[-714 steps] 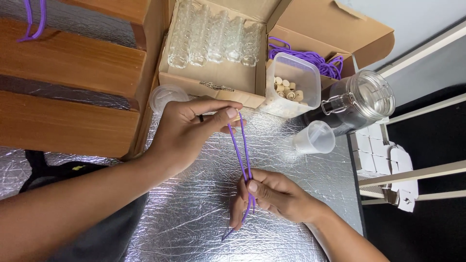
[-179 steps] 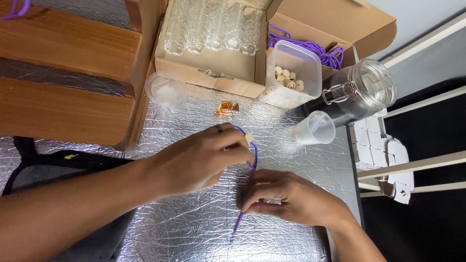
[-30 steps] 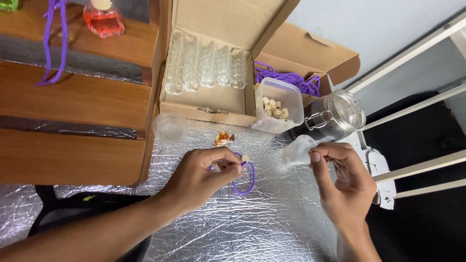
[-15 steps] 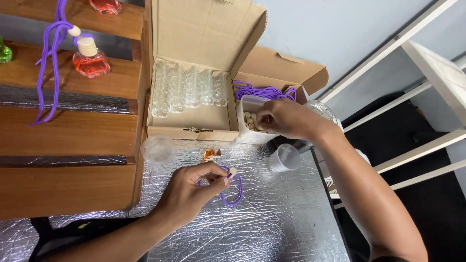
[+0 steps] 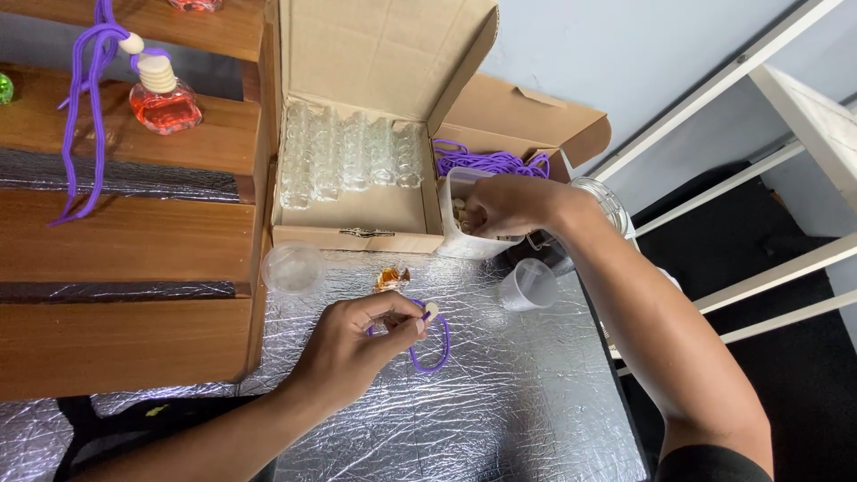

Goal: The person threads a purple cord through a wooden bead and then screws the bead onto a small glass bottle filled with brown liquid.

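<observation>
Down on the crinkled silver foil surface (image 5: 500, 402), the left hand (image 5: 353, 344) pinches a purple cord (image 5: 436, 344) that curls into a loop at its 3 o'clock, with a small pale wooden bead (image 5: 431, 310) at the fingertips. The right hand (image 5: 509, 203) reaches into a clear plastic tub (image 5: 460, 241) of wooden beads at 1 o'clock from the loop; its fingers curl inside, and whether they grip anything I cannot tell. At 12 o'clock an open cardboard box (image 5: 357, 214) holds a row of clear glass bottles, too close-packed to count. One amber bottle (image 5: 391, 278) lies just above the left hand. Two clear plastic cups stand by: one (image 5: 293, 268) at 10 o'clock, one (image 5: 527, 286) at 2 o'clock. One red-filled bottle (image 5: 165, 98) sits on the wooden shelf (image 5: 134, 241).
</observation>
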